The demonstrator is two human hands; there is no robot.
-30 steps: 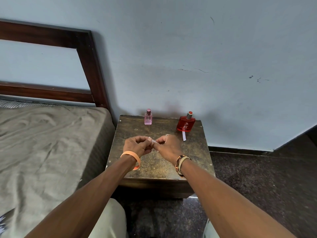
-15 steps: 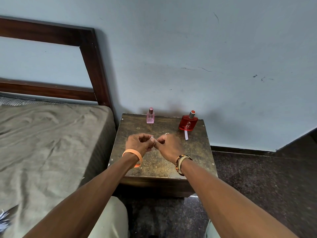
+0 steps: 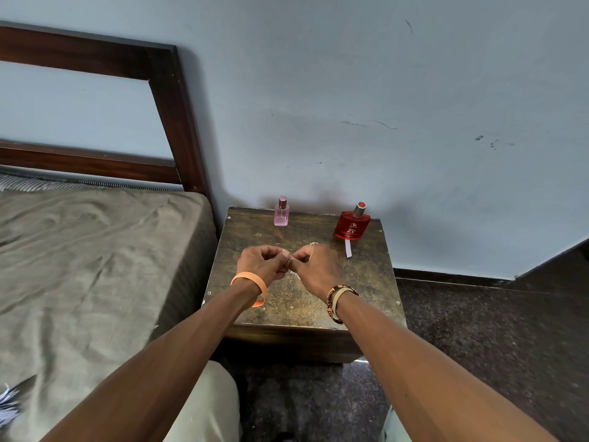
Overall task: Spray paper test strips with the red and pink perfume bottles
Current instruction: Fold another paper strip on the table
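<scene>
pinching paper strip (image 3: 288, 256) between curled fingers (image 3: 273, 250) of left hand (image 3: 263, 264) and right hand (image 3: 318, 270) | second strip (image 3: 348, 249) by red bottle (image 3: 352, 225)

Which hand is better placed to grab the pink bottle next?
Left, probably. The pink bottle stands just beyond the left hand; the right hand sits nearer the red bottle. Both pinch a paper strip.

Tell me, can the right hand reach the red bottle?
Probably yes. The right hand is near the red bottle, and only a flat paper strip lies before the bottle. The hand's fingers seem busy pinching something small.
</scene>
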